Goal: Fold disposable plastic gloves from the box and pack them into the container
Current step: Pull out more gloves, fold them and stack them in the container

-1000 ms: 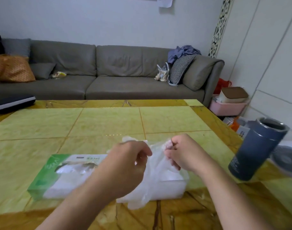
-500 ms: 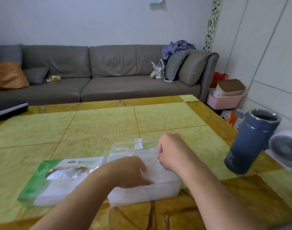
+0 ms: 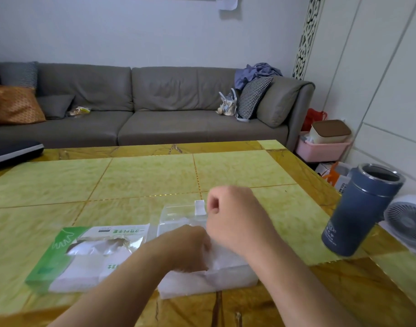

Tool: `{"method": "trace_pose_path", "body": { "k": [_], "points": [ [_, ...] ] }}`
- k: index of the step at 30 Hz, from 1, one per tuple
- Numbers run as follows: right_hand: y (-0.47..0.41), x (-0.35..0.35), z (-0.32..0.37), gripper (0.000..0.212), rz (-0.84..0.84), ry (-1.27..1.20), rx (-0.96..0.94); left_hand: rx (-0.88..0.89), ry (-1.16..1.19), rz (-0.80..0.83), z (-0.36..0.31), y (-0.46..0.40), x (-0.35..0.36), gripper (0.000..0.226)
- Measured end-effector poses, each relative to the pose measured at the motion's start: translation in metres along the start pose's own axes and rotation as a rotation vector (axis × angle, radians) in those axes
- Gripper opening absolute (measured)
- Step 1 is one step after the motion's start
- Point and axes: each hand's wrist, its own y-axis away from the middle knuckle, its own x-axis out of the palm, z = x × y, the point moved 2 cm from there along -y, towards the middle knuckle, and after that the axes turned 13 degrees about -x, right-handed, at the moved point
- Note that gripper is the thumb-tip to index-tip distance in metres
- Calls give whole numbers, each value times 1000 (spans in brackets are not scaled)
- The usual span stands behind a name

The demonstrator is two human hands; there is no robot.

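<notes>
Now down in the container [image 3: 209,283], my left hand [image 3: 185,249] is pressing the glove [image 3: 222,254] flat while my right hand [image 3: 235,215], fist curled and empty, is lifting clear; another glove from the box [image 3: 67,258] comes next.

A yellow-green tiled table [image 3: 136,178] with an amber border carries a green-and-white glove box [image 3: 84,256], a clear container [image 3: 202,279] just right of it, a tilted blue tumbler [image 3: 358,213] near the right edge, and a dark flat object [image 3: 11,152] far left

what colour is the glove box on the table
Green and white, with a white hand outline; glove box shows best in the head view.
</notes>
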Motion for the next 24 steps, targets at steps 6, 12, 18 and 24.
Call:
{"method": "trace_pose_path", "body": {
  "k": [6,12,18,24],
  "points": [
    [2,41,-14,23,381,58,102,21,-22,25,-3,2,-2,3],
    [-3,50,-28,13,483,127,111,-108,261,139,6,-4,-8,30],
    [-6,61,-28,18,607,157,177,-197,136,-21,-3,-5,-2,19],
    [-11,61,-25,26,736,226,251,-271,-52,-69,-1,-1,4,14]
  ]
}}
